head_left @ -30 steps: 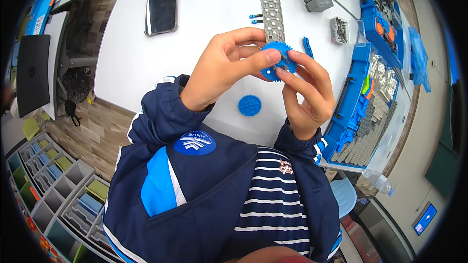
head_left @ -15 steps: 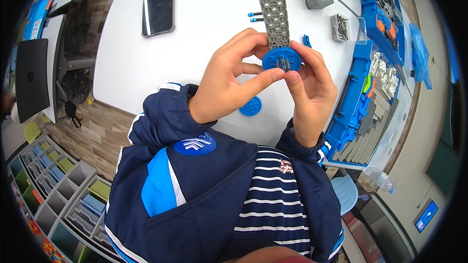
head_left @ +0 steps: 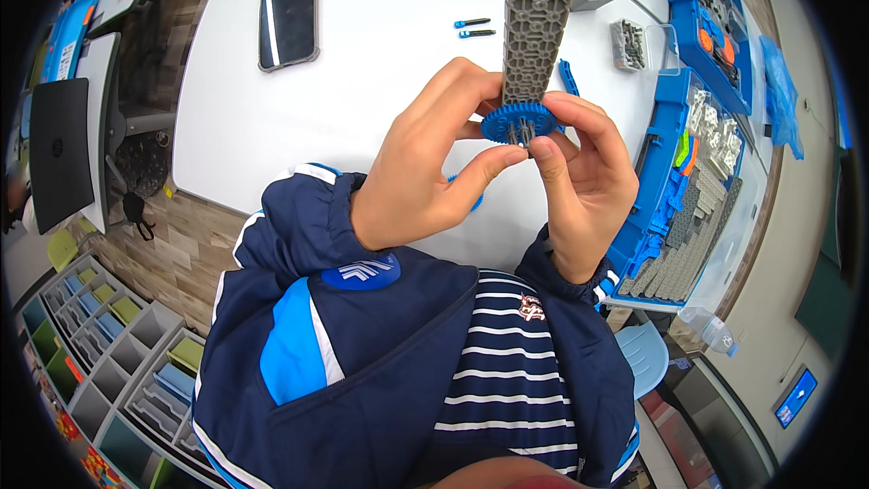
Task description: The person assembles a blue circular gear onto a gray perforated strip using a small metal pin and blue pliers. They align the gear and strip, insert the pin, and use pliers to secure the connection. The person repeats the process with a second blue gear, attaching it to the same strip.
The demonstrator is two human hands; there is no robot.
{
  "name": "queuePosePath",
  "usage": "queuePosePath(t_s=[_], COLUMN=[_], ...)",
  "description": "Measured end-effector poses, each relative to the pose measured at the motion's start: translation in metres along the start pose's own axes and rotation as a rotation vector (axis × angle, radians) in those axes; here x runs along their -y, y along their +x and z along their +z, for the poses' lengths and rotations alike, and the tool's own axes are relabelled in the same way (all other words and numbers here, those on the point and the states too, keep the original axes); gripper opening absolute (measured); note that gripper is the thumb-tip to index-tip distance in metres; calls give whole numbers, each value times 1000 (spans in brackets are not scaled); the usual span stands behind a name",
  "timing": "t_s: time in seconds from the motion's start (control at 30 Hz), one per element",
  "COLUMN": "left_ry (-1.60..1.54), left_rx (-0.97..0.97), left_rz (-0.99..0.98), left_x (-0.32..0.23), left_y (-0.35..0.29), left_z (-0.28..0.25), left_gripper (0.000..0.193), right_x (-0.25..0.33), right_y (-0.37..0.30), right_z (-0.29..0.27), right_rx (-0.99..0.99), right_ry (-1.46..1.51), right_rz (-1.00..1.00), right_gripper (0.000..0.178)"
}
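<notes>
Between my two hands a blue gear [head_left: 518, 118] sits against the lower end of a long grey perforated beam [head_left: 539, 23], which stretches away from me past the picture's top edge. Several small grey pins [head_left: 521, 132] stick out of the gear's near face. My left hand [head_left: 434, 149] grips the gear from the left, thumb at the pins. From the right, my right hand [head_left: 584, 158] pinches the gear's rim, its thumb also by the pins. A second blue gear [head_left: 478, 196] lies on the white table [head_left: 380, 0], mostly hidden behind my left hand.
A phone [head_left: 289, 14] lies at the far left of the table, with two small blue-and-black parts [head_left: 476, 33] nearer the middle. To the right are a clear box of small parts [head_left: 628, 45], a blue curved piece [head_left: 568, 78] and a blue bin of beams [head_left: 674, 208].
The beam has tilted and its far end has swung right, covering more of the grey blocks. The gear's face has turned more edge-on. Both hands keep their hold.
</notes>
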State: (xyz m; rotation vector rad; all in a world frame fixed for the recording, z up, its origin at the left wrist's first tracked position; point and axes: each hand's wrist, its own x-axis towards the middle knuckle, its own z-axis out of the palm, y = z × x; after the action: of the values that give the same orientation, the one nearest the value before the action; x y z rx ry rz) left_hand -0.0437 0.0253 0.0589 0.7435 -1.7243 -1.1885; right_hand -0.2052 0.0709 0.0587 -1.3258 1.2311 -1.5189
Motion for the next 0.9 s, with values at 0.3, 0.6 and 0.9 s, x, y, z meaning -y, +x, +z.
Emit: queuePosePath(t_s=[0.3,0.6,0.9], left_ry=[-82,-6,-33], left_rx=[58,88,10], left_rz=[-75,-64,-90], left_x=[0,-8,-8], left_y=[5,3,0], left_z=[-4,-7,-3], left_gripper=[51,54,43], right_x=[7,6,2], right_y=[2,-5,-15], right_z=[-14,-13,-3], right_rx=[121,85,18], right_ry=[259,22,-135], right_rz=[144,99,-48], right_gripper=[48,46,42])
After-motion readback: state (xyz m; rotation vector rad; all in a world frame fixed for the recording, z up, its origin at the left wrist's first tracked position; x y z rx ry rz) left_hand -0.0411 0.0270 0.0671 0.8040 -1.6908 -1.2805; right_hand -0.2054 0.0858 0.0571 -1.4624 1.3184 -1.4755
